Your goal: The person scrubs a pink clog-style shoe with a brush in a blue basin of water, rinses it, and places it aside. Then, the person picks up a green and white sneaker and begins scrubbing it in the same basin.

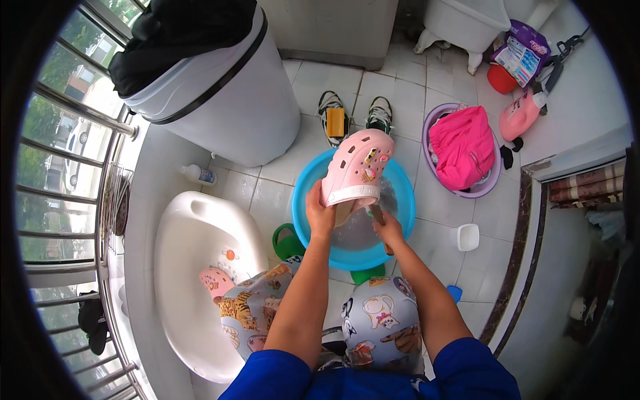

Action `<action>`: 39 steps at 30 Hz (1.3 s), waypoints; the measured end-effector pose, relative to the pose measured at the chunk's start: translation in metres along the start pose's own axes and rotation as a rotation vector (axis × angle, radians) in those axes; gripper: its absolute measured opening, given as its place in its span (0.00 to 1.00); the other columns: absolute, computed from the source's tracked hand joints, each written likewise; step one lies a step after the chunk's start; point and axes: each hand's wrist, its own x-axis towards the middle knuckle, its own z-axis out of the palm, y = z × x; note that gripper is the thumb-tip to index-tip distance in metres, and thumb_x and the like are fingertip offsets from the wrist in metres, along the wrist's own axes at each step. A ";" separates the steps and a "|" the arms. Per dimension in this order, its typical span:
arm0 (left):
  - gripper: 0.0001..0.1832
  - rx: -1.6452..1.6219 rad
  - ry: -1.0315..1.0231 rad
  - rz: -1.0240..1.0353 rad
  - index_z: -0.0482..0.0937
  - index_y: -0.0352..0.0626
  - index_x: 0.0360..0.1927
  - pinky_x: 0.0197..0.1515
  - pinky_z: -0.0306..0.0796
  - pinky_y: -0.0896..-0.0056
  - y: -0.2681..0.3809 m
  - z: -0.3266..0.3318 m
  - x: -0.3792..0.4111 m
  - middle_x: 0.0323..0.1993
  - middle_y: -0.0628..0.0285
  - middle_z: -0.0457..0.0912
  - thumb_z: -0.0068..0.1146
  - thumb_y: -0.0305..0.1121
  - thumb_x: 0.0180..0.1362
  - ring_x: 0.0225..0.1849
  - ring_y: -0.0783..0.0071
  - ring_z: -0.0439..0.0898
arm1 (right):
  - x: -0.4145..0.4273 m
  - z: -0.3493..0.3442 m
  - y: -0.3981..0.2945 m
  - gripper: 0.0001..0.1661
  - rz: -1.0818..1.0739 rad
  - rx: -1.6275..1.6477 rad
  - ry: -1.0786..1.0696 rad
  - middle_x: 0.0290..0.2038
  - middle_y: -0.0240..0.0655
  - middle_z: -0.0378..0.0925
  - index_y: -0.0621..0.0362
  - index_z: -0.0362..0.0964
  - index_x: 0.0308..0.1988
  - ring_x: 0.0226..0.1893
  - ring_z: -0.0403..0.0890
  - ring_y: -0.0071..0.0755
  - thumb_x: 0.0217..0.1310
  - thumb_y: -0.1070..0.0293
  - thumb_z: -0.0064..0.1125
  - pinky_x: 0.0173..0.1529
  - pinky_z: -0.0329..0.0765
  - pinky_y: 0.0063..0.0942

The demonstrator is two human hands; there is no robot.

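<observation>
My left hand (320, 211) grips a pink foam clog (357, 159) by its heel side, with its toe pointing away from me and small charms on top. In my right hand (389, 231) is the brown handle of a brush (377, 214); its head is partly hidden at the clog's opening. Both hands are above a round blue basin (304, 226) of cloudy water. Another pink clog (216, 281) lies in the white baby bathtub (172, 280) at the left. Beyond the basin, an orange-yellow bar (335, 122) rests on one of two sneakers (379, 113).
At the right, a purple basin (496, 172) holds pink clothing (462, 145), near a white square container (468, 237) and a pink jug (521, 116). A large grey-white bin (245, 95) stands at the upper left, with a white bottle (200, 174) below it. Green slippers (288, 242) are by the blue basin.
</observation>
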 end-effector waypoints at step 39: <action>0.31 -1.160 -0.695 -0.668 0.75 0.50 0.55 0.55 0.71 0.59 0.153 -0.121 0.044 0.53 0.59 0.78 0.48 0.64 0.61 0.52 0.61 0.78 | -0.163 -0.122 -0.256 0.54 -1.018 0.698 -0.272 0.64 0.33 0.64 0.50 0.41 0.73 0.64 0.65 0.36 0.55 0.76 0.66 0.66 0.65 0.38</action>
